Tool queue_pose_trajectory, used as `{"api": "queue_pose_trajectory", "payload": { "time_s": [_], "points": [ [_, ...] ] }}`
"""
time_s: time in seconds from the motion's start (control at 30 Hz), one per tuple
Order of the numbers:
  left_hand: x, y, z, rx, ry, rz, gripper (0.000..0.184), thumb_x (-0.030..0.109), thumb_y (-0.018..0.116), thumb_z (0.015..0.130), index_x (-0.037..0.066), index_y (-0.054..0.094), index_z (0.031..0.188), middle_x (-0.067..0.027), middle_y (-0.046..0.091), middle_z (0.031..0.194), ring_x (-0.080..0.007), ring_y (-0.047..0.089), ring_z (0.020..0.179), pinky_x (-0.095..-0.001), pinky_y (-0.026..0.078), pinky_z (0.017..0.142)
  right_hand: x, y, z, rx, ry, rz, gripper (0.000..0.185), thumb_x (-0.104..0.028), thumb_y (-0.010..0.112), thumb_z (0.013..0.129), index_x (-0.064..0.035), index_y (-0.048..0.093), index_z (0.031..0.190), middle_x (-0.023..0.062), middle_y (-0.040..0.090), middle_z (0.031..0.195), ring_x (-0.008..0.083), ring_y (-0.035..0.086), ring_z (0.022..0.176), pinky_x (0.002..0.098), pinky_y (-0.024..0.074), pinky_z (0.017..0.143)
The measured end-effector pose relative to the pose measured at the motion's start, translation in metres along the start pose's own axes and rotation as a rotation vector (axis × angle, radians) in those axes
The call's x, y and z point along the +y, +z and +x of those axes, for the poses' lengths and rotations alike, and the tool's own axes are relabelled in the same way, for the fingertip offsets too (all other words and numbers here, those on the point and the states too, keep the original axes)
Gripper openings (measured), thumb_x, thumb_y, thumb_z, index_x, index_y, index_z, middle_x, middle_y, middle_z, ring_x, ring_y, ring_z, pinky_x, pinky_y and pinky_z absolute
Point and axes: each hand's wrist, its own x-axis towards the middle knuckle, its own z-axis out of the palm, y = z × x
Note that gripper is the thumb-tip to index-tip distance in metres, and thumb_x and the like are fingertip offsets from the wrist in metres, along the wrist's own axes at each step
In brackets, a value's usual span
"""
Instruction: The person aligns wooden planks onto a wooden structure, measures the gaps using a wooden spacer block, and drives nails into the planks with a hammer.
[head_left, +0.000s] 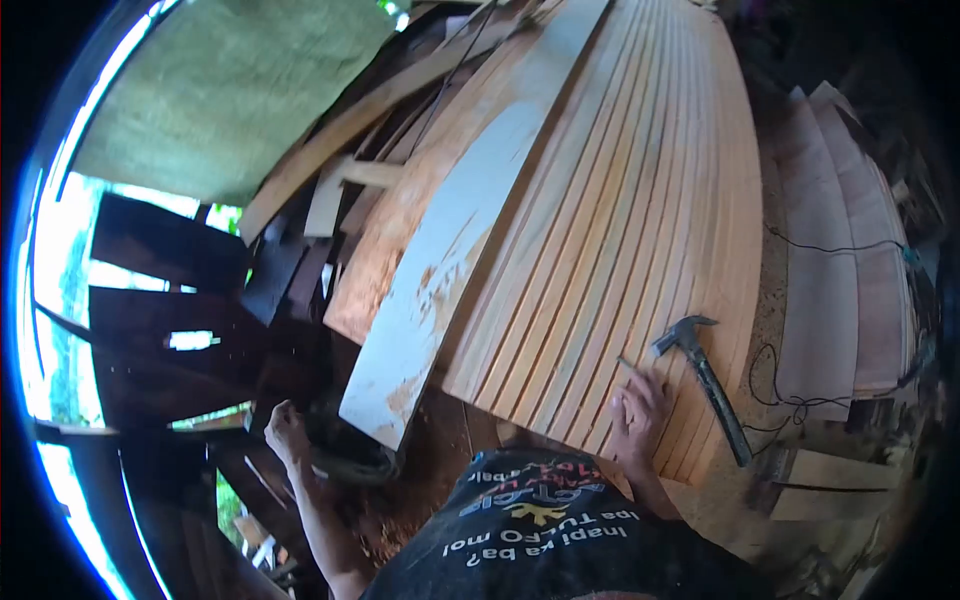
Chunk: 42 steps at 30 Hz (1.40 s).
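My right hand [640, 410] rests over the near end of the grooved wooden boards [590, 260], its fingers closed on a short thin stick [627, 363]. Whether that stick is a pencil or a nail I cannot tell. Just right of this hand, a claw hammer [708, 385] lies on the boards, with its head away from me and its dark handle pointing toward me. Off the boards to the left, my left hand [287, 432] is raised with its fingers curled in. Anything inside that hand is hidden.
A long board [440, 270] with worn white paint lies along the left of the grooved boards. Thin wooden sheets [820, 270] are stacked at the right, near a black cord [790, 405]. Loose planks [340, 150] and a hanging greenish sheet [230, 100] are at the left.
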Motion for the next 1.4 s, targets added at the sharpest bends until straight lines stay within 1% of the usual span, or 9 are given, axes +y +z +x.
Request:
{"api": "queue_pose_trajectory", "payload": {
  "time_s": [0.1,0.17,0.27,0.47,0.63,0.87,1.07,1.27,1.4],
  "points": [
    [0.139,0.019,-0.007,0.039,0.315,-0.091,0.010,0.009,0.063,0.083,0.010,0.073,0.087,-0.0121,0.068,0.080,-0.0267,0.070,0.079,-0.0397,0.052,0.074,0.000,-0.002,0.003,0.004,-0.007,0.015,0.015,-0.018,0.065,0.086,-0.0075,0.067,0.096,0.0074,0.059,0.127,0.0323,0.042,0.130,0.0551,0.0192,0.112],
    [0.189,0.058,0.005,0.108,0.771,-0.139,0.022,0.004,0.061,0.079,0.014,0.074,0.094,-0.0099,0.071,0.096,-0.0293,0.063,0.109,-0.0536,0.035,0.099,0.001,-0.002,0.002,0.016,-0.015,-0.002,0.015,-0.018,0.065,0.085,-0.0076,0.067,0.096,0.0072,0.059,0.127,0.0319,0.042,0.130,0.0548,0.0193,0.112],
    [0.278,0.111,-0.010,-0.064,0.930,-0.085,0.055,0.023,0.061,0.089,0.010,0.046,0.141,-0.0177,0.037,0.150,-0.0337,0.033,0.140,-0.0589,0.016,0.114,0.003,0.000,-0.001,0.049,-0.020,0.010,0.015,-0.019,0.065,0.085,-0.0074,0.069,0.093,0.0074,0.061,0.123,0.0320,0.045,0.127,0.0548,0.0207,0.111],
    [0.348,0.188,-0.048,-0.404,0.875,0.123,0.082,0.043,0.057,0.091,-0.005,0.022,0.148,-0.0334,0.021,0.152,-0.0498,0.019,0.141,-0.0620,0.020,0.111,0.003,0.000,-0.002,0.103,-0.032,0.051,0.016,-0.021,0.064,0.088,-0.0061,0.071,0.091,0.0095,0.064,0.116,0.0333,0.048,0.124,0.0550,0.0233,0.109],
    [0.336,0.127,-0.083,-0.568,1.141,-0.607,0.047,0.024,0.062,0.093,-0.005,0.055,0.129,-0.0246,0.058,0.128,-0.0341,0.051,0.127,-0.0424,0.040,0.105,-0.001,-0.001,-0.003,0.142,0.006,0.123,0.015,-0.018,0.065,0.087,-0.0048,0.069,0.094,0.0104,0.066,0.112,0.0341,0.054,0.118,0.0544,0.0246,0.109],
    [0.222,0.028,-0.077,-0.624,0.487,-0.697,0.021,-0.006,0.061,0.087,-0.001,0.068,0.106,-0.0107,0.071,0.091,-0.0139,0.067,0.086,-0.0281,0.055,0.067,0.011,0.005,-0.008,0.261,0.006,0.277,0.014,-0.003,0.058,0.090,0.0011,0.066,0.101,0.0151,0.066,0.107,0.0335,0.058,0.112,0.0444,0.0432,0.098],
    [0.090,0.012,-0.057,0.101,0.444,-0.549,0.024,-0.001,0.062,0.088,0.000,0.066,0.112,-0.0162,0.064,0.118,-0.0251,0.060,0.115,-0.0340,0.047,0.098,-0.013,-0.013,-0.020,0.163,0.334,0.431,0.013,-0.005,0.058,0.093,0.0012,0.067,0.100,0.0102,0.069,0.087,0.0198,0.064,0.078,0.0325,0.0504,0.071],
    [0.029,0.012,-0.048,0.161,0.268,-0.570,0.030,0.016,0.061,0.095,0.000,0.063,0.121,-0.0188,0.057,0.131,-0.0273,0.052,0.124,-0.0353,0.042,0.103,-0.010,-0.013,-0.009,-0.090,0.272,0.343,0.013,-0.011,0.060,0.095,0.0004,0.066,0.097,-0.0008,0.057,0.070,0.0077,0.049,0.060,0.0254,0.0390,0.053],
    [-0.088,0.060,-0.049,-0.010,-0.383,-0.971,0.040,0.032,0.060,0.096,0.001,0.063,0.121,-0.0131,0.060,0.126,-0.0195,0.058,0.109,-0.0316,0.048,0.090,-0.010,-0.017,-0.009,0.121,0.309,0.467,0.013,-0.012,0.059,0.096,-0.0009,0.064,0.099,-0.0017,0.054,0.070,0.0044,0.047,0.059,0.0202,0.0384,0.052]
  ]
}}
